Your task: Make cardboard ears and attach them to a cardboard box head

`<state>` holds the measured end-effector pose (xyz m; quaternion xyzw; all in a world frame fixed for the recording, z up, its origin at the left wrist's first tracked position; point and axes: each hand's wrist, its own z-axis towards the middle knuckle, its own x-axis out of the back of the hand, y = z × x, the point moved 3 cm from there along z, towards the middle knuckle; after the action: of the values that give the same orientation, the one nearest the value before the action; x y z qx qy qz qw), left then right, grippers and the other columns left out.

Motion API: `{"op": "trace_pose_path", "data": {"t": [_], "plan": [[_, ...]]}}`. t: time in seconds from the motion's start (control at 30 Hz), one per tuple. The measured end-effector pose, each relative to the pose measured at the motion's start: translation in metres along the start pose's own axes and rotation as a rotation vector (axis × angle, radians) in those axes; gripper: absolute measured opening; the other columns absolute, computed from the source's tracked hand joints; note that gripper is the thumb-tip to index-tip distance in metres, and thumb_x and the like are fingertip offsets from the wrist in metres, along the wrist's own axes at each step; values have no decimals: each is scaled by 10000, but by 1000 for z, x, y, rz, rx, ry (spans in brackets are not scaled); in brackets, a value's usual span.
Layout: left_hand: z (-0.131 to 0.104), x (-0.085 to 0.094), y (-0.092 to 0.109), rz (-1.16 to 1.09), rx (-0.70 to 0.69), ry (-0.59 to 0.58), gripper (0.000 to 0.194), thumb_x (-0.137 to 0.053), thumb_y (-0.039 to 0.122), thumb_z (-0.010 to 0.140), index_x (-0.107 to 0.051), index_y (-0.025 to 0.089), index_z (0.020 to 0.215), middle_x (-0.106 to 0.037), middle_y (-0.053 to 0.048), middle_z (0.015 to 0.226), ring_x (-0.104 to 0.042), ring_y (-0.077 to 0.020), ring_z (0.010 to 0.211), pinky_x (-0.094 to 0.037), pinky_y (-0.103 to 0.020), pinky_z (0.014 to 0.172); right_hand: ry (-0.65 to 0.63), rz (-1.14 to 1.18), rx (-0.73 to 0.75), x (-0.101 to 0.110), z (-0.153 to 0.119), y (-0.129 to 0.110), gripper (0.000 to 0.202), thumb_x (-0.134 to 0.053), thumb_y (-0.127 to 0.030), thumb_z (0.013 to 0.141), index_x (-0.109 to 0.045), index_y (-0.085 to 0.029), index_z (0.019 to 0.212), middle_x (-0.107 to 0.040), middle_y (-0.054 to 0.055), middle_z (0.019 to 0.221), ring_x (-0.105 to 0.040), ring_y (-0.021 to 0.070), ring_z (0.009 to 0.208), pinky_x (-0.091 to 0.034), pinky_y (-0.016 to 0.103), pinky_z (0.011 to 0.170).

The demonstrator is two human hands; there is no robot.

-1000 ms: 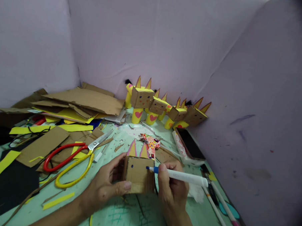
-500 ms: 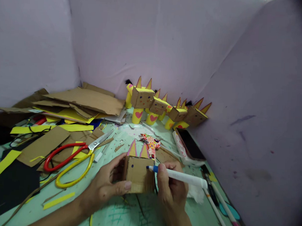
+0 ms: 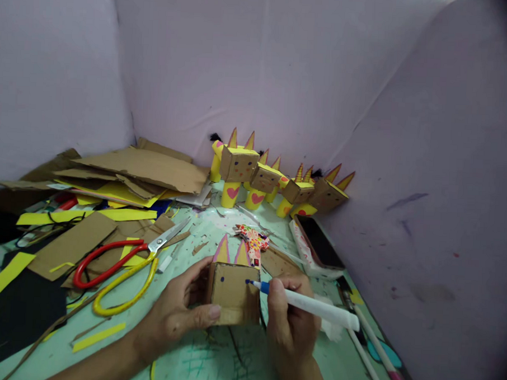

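My left hand (image 3: 176,312) grips a small cardboard box (image 3: 232,295) near the table's front edge, thumb on its lower front face. Two pink and yellow pointed ears (image 3: 232,252) stick up from the box's top. A blue dot sits on the left of the box's face. My right hand (image 3: 292,320) holds a white marker with a blue tip (image 3: 311,304), and the tip touches the right side of the box's face beside a second blue dot.
Red and yellow scissors (image 3: 119,265) lie left of my hands. Cardboard sheets (image 3: 140,171) and yellow and black paper pile up at the left. Several finished cardboard figures (image 3: 274,182) stand by the back wall. A phone in a patterned case (image 3: 318,243) lies at the right.
The marker has tilted so its rear end sits lower and farther right, and its tip stays at the right dot. The left hand and box have not moved.
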<state>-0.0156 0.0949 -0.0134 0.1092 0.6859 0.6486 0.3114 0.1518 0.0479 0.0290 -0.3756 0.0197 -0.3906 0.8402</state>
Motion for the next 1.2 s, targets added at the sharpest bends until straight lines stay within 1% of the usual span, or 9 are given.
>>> {"op": "trace_pose_path", "data": {"t": [0.1, 0.27, 0.43, 0.63, 0.83, 0.9, 1.07, 1.2], "plan": [[0, -1, 1, 5, -4, 5, 716, -721, 350, 693, -410, 191, 1318, -515, -106, 1348, -465, -329, 1230, -401, -443, 1014, -2, -31, -30, -1, 1, 0, 173, -487, -206, 861, -472, -198, 688, -444, -78, 486, -432, 75, 368, -322, 186, 367], [1, -1, 2, -3, 6, 4, 706, -726, 348, 692, -418, 195, 1309, -526, -99, 1337, -469, -328, 1228, -408, -437, 1009, -41, -23, 4, -3, 1, 0, 162, -484, -199, 855, -473, -201, 694, -456, -82, 471, -430, 74, 351, -313, 182, 352], [1, -1, 1, -7, -1, -4, 724, -720, 332, 700, -397, 178, 1329, -506, -118, 1355, -464, -336, 1231, -399, -456, 1018, -20, -19, -68, -4, -1, -1, 188, -481, -225, 859, -469, -201, 673, -466, -71, 485, -425, 79, 369, -300, 199, 367], [0, 0, 1, -1, -3, 0, 731, -718, 339, 700, -389, 170, 1330, -499, -128, 1361, -459, -332, 1236, -395, -455, 1022, -43, -10, -17, -4, 0, -1, 178, -484, -198, 855, -474, -201, 677, -445, -79, 466, -412, 73, 346, -286, 191, 351], [1, -2, 3, -9, -11, -16, 708, -704, 323, 716, -391, 166, 1331, -495, -127, 1363, -464, -335, 1230, -390, -463, 1024, -19, 9, -140, -6, -3, -2, 209, -476, -267, 862, -465, -203, 663, -454, -68, 475, -417, 84, 375, -281, 210, 380], [1, -2, 3, -4, -6, -13, 716, -706, 328, 711, -390, 170, 1335, -497, -124, 1362, -460, -341, 1233, -396, -462, 1018, -22, 16, -153, -7, -4, -4, 213, -474, -283, 864, -466, -203, 667, -452, -66, 480, -411, 87, 379, -278, 218, 386], [0, -1, 3, -7, 6, 0, 735, -714, 335, 700, -389, 166, 1338, -502, -127, 1358, -465, -342, 1228, -392, -460, 1020, -18, -4, -129, -6, -3, -3, 211, -478, -267, 864, -468, -201, 664, -445, -67, 484, -417, 86, 376, -287, 216, 384], [-1, -1, 3, 1, 4, -4, 724, -715, 342, 700, -403, 166, 1329, -503, -126, 1355, -454, -344, 1236, -393, -456, 1018, -14, -13, -44, -2, 0, 0, 186, -482, -232, 868, -470, -201, 685, -457, -76, 477, -440, 81, 367, -324, 192, 371]]}}
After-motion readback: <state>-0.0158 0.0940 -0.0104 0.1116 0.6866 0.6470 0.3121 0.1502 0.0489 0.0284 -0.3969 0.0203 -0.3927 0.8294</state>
